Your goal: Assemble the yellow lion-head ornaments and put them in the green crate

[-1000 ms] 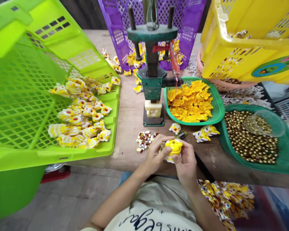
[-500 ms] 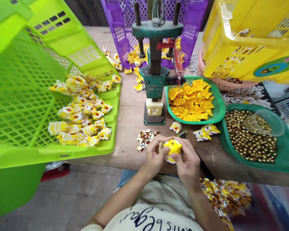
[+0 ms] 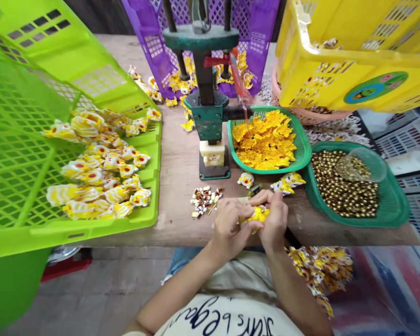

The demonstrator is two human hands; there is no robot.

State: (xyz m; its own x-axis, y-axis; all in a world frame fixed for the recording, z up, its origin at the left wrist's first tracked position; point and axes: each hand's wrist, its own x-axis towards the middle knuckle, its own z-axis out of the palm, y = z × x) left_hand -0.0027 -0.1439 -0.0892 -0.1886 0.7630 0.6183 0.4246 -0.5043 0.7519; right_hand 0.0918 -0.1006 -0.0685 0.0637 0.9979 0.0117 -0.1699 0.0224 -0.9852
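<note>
Both my left hand (image 3: pixel 228 225) and my right hand (image 3: pixel 273 223) are closed around one small yellow and white plastic toy piece (image 3: pixel 257 215), held low over the table's front edge. Fingers cover much of it. Left of the hands lies a heap of small white, red and gold parts (image 3: pixel 205 199). Just beyond the fingers are a yellow and white toy part (image 3: pixel 245 180) and a small dark greenish cylinder (image 3: pixel 255 189). More yellow and white toy parts (image 3: pixel 287 183) lie to the right. A black handle (image 3: pixel 293 239) sticks out beside my right wrist.
A green press (image 3: pixel 207 116) with a cream block stands mid-table. Green baskets hold yellow pieces (image 3: pixel 264 142) and gold beads (image 3: pixel 346 186). A lime crate (image 3: pixel 126 226) with toy parts is at left; a purple crate (image 3: pixel 143 42) stands behind, a yellow crate (image 3: pixel 322 70) at back right.
My hands have turned the toy piece and wrapped more tightly over it, the right hand now raised along its side. The camera view has shifted, so the surroundings sit further left.
</note>
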